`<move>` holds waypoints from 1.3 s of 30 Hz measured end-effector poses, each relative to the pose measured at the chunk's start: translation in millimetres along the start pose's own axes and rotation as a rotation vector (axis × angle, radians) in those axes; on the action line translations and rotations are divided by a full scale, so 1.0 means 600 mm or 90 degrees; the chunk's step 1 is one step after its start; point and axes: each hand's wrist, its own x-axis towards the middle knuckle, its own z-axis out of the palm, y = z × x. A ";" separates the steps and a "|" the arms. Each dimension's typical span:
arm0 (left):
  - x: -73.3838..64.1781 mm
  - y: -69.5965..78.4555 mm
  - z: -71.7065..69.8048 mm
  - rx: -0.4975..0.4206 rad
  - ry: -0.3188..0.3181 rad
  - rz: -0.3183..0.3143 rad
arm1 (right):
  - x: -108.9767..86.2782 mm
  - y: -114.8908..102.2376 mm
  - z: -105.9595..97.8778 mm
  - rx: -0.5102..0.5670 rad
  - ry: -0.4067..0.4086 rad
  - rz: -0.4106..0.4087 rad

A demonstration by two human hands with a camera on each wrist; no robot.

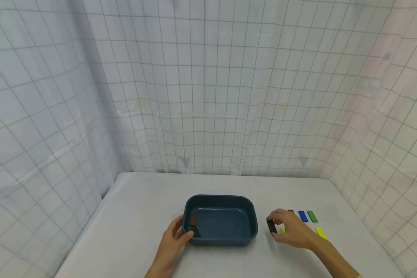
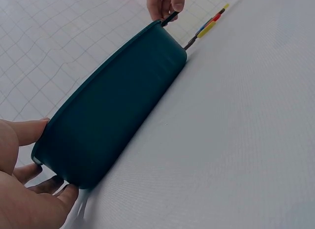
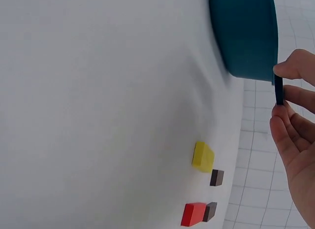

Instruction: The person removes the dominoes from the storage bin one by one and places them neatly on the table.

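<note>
A dark teal rectangular basin (image 1: 226,242) stands on the white table. My left hand (image 1: 172,241) grips its left end, thumb over the rim and fingers against the outer wall. Inside, at the left, lie a brown block (image 1: 193,219) and a black block (image 1: 196,231). Just off the basin's right side, my right hand (image 1: 292,228) pinches another flat black block (image 1: 272,226) between thumb and fingers. In the right wrist view this block (image 3: 279,91) is held on edge, close by the basin's rim, above the table.
Right of the basin lie a blue block (image 1: 302,216), a green block (image 1: 312,216) and a yellow block (image 1: 321,233). A red block (image 3: 193,214) and another yellow block (image 3: 203,157) show in the right wrist view. White grid-patterned curtains (image 1: 215,96) surround the table.
</note>
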 end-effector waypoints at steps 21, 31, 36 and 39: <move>0.002 -0.004 0.002 -0.005 0.004 -0.011 | -0.098 0.051 0.027 0.033 -0.120 0.160; 0.003 -0.002 0.001 0.002 0.010 -0.012 | -0.105 0.058 0.023 0.047 -0.143 0.165; 0.003 -0.002 0.001 0.005 0.009 -0.014 | -0.109 0.064 0.020 0.050 -0.142 0.131; 0.003 -0.002 0.002 0.004 0.008 -0.014 | -0.110 0.066 0.020 0.052 -0.141 0.124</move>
